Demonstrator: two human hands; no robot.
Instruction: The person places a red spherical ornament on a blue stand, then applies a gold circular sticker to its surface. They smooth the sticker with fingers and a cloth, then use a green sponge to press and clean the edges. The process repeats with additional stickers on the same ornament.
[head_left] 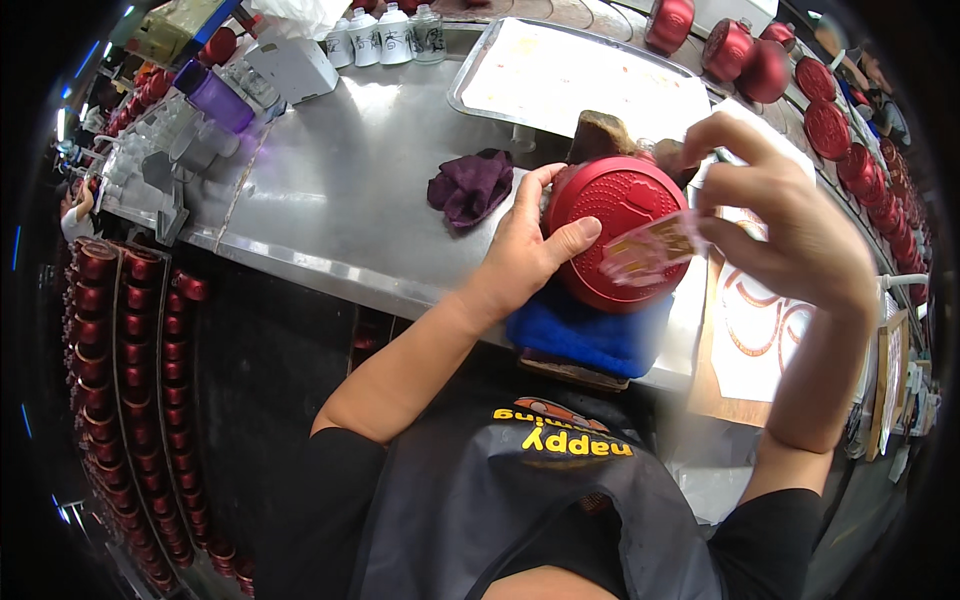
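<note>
A round red pot-like piece (622, 195) with a raised dotted pattern faces up in front of me, resting against a brown padded block (598, 133) and above a folded blue cloth (590, 332). My left hand (520, 250) grips its left edge, thumb lying on the face. My right hand (775, 215), smeared by motion, pinches a thin pinkish see-through strip with gold marks (648, 252). That strip overlaps the lower right of the red face; whether it touches cannot be made out. Beside my right hand lies a white sheet with red curved decals (752, 320).
A crumpled purple cloth (470, 188) lies on the metal table (340, 180). Behind are a white-lined tray (585, 75), several bottles (395, 38) and a purple container (215, 98). Red pots (727, 48) line a curved conveyor at right; more red pieces (135, 400) fill racks at left.
</note>
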